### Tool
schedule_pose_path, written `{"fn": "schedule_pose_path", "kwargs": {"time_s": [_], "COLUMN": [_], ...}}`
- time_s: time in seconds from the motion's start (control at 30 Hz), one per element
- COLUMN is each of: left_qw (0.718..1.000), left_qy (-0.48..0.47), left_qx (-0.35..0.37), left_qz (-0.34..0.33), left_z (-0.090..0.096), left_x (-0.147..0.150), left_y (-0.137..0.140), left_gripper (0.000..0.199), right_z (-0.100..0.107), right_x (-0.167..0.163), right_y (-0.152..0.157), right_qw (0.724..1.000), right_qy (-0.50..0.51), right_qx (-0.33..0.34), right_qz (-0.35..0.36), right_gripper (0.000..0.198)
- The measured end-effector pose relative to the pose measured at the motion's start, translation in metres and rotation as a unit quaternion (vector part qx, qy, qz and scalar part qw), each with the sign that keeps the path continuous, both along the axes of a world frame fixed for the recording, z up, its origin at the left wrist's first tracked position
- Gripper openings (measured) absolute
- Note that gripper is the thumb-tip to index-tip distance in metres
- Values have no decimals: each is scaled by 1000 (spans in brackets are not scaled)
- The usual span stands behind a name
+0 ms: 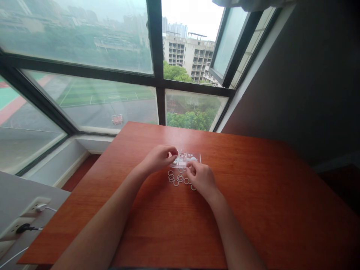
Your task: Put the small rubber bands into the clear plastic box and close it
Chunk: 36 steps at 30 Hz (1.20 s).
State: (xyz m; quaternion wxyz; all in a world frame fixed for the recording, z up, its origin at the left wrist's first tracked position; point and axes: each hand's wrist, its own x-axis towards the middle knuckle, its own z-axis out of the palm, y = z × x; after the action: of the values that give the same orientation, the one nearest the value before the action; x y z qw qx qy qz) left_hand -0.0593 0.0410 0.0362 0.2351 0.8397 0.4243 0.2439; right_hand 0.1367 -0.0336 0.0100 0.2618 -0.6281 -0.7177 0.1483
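Note:
A small clear plastic box with compartments sits on the table, and several pale rings show inside it. My left hand reaches over the box's left side, thumb and fingers pinched together. Whatever lies between those fingertips is too small to make out. At the box's right front corner is my right hand, its fingers curled in a pinch whose contents are hidden. Several loose thin rings lie on the table in front of the box, a few touching or overlapping. One ring is partly under my right hand.
The box and rings rest on a reddish-brown wooden table. Dark-framed windows stand beyond its far edge, one pane swung out. Wall sockets with a black plug and white cables are low at left. A dark wall rises at right.

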Motion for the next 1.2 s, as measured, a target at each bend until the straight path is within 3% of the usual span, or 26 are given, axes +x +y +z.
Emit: {"fn": "schedule_pose_path", "kwargs": {"time_s": [0.17, 0.47, 0.8, 0.97, 1.2], "left_qw": [1000, 991, 988, 992, 997], "left_qy": [-10, -85, -93, -82, -69], "left_qx": [-4, -85, -88, -70, -18], "left_qz": [1, -57, -88, -72, 16], "left_z": [2, 8, 3, 5, 11], "left_x": [2, 18, 28, 21, -3], "left_y": [-1, -12, -15, -12, 1], "left_gripper": [16, 17, 16, 16, 17], "right_z": [2, 5, 4, 3, 4], "right_x": [3, 2, 1, 2, 3], "right_y": [1, 0, -1, 0, 1], "right_qw": [996, 996, 996, 996, 997], "right_qy": [51, 42, 38, 40, 28], "right_qx": [56, 43, 58, 53, 39], "right_qz": [-45, -60, -58, -59, -62], "right_gripper": [14, 16, 17, 18, 19]}}
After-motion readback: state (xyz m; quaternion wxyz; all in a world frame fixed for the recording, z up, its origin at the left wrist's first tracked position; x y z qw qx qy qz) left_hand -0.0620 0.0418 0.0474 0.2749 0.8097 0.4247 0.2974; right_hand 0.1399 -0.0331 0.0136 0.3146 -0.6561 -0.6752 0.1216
